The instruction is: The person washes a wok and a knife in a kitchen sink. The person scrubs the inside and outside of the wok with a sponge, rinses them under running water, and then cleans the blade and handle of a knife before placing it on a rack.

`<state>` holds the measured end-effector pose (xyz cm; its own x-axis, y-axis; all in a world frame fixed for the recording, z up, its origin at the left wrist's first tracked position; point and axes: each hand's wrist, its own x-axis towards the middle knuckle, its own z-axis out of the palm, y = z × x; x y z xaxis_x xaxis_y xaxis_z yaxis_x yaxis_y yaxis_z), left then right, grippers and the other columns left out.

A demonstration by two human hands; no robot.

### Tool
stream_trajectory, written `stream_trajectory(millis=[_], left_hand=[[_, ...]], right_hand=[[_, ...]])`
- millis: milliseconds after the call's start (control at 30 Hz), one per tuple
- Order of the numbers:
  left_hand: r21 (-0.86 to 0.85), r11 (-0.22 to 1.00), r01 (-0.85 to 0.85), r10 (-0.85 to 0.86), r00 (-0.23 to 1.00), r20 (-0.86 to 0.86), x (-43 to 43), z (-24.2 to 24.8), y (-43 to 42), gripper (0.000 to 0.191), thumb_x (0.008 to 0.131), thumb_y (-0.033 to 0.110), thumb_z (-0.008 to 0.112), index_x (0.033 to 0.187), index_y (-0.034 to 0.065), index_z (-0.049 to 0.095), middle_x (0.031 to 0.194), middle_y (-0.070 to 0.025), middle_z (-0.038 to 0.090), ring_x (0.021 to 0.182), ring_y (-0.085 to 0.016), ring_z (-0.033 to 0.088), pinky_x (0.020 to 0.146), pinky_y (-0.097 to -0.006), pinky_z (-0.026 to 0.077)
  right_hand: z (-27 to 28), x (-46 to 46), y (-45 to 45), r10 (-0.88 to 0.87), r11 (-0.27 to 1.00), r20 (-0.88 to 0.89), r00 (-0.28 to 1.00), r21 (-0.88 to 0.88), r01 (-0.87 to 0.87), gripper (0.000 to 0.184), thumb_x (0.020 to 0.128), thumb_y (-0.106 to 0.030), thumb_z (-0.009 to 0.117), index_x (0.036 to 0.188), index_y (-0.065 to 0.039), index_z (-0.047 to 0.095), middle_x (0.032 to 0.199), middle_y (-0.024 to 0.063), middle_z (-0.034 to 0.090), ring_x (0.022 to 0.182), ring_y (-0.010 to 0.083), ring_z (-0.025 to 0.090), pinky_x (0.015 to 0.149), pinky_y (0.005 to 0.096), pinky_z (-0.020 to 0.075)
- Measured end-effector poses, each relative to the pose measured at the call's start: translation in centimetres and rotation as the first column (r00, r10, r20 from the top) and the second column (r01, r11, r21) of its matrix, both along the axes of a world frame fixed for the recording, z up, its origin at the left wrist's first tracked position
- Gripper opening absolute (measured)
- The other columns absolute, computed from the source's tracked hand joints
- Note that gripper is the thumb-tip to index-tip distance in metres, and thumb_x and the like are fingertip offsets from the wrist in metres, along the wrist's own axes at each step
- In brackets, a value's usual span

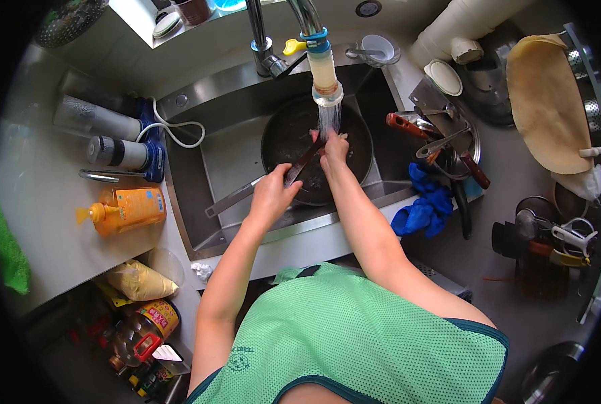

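Observation:
Over the sink, my left hand (272,197) is closed around a long, dark reddish-brown utensil (300,164), which slants up toward the tap. At its upper end, my right hand (335,149) grips a pink item (314,135), mostly hidden by my fingers. Water from the filter nozzle (328,93) runs onto this hand and the utensil. Beneath both hands, a dark round frying pan (285,136) lies in the stainless-steel sink (232,146). A grey metal handle (234,197) reaches toward the lower left, passing behind my left fingers; where it joins is hidden.
Left of the sink are an orange pump bottle (133,207) and a blue-based appliance with a white cord (179,126). At right, a rack of knives and utensils (441,136) stands beside a blue cloth (426,207). The tap lever (277,68) overhangs the back edge.

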<state>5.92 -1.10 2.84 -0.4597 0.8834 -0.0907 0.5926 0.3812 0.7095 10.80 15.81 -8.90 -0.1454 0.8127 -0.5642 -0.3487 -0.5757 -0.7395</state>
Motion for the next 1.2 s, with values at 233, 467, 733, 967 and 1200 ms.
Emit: stream_trajectory(millis=[233, 467, 733, 967, 1200], left_hand=[[-0.199, 0.959, -0.2, 0.278, 0.546, 0.79, -1.1, -2.0, 0.5, 0.024, 0.082, 0.011, 0.055, 0.103, 0.0004, 0.049, 0.063, -0.0035, 0.057, 0.047, -0.005, 0.048, 0.038, -0.0182, 0.036], [-0.284, 0.939, -0.193, 0.339, 0.392, 0.855, -1.7, -1.5, 0.6, 0.022, 0.087, 0.017, 0.048, 0.104, 0.0039, 0.05, 0.062, 0.0014, 0.05, 0.044, -0.004, 0.039, 0.038, -0.0183, 0.027], [-0.266, 0.956, -0.126, 0.294, 0.448, 0.844, -1.4, 1.2, -1.4, 0.019, 0.088, 0.017, 0.045, 0.101, 0.004, 0.051, 0.061, 0.003, 0.047, 0.046, -0.003, 0.037, 0.041, -0.0174, 0.026], [-0.222, 0.964, -0.143, 0.265, 0.517, 0.814, -2.0, 3.3, -3.1, 0.021, 0.085, 0.012, 0.048, 0.102, 0.0004, 0.05, 0.06, 0.0012, 0.047, 0.043, -0.004, 0.036, 0.038, -0.0179, 0.026], [-0.191, 0.978, -0.084, 0.204, 0.586, 0.784, -2.4, 3.0, -3.3, 0.02, 0.085, 0.014, 0.05, 0.1, 0.0007, 0.05, 0.059, 0.0021, 0.047, 0.043, -0.004, 0.039, 0.038, -0.0187, 0.028]], right_hand=[[3.4, 1.7, -3.0, 0.351, 0.936, 0.111, 0.93, -0.035, -0.35, 0.037, 0.086, -0.041, 0.049, 0.092, -0.004, 0.051, 0.068, 0.0056, 0.057, 0.06, 0.0143, 0.06, 0.046, 0.0258, 0.047], [6.8, 2.4, -8.4, 0.046, 0.127, 0.66, 0.75, 0.74, -0.66, 0.021, 0.085, -0.022, 0.048, 0.095, -0.004, 0.054, 0.094, 0.0158, 0.058, 0.094, 0.031, 0.053, 0.086, 0.042, 0.0379], [1.6, 2.8, 0.8, -0.022, 0.257, 0.841, 0.54, 0.527, -0.81, 0.022, 0.083, -0.014, 0.046, 0.092, 0.002, 0.059, 0.105, 0.0204, 0.056, 0.102, 0.0363, 0.05, 0.089, 0.0435, 0.0379], [-0.6, 2.4, 1.6, 0.126, 0.155, 0.92, 0.372, 0.352, -0.923, 0.022, 0.082, -0.016, 0.045, 0.087, 0.003, 0.056, 0.109, 0.0254, 0.051, 0.1, 0.0411, 0.047, 0.088, 0.0453, 0.0376], [0.0, 0.7, -1.9, -0.066, 0.032, 0.717, 0.694, 0.696, -0.717, 0.023, 0.084, -0.018, 0.045, 0.091, 0.002, 0.056, 0.107, 0.0219, 0.053, 0.102, 0.0391, 0.048, 0.088, 0.0445, 0.0381]])
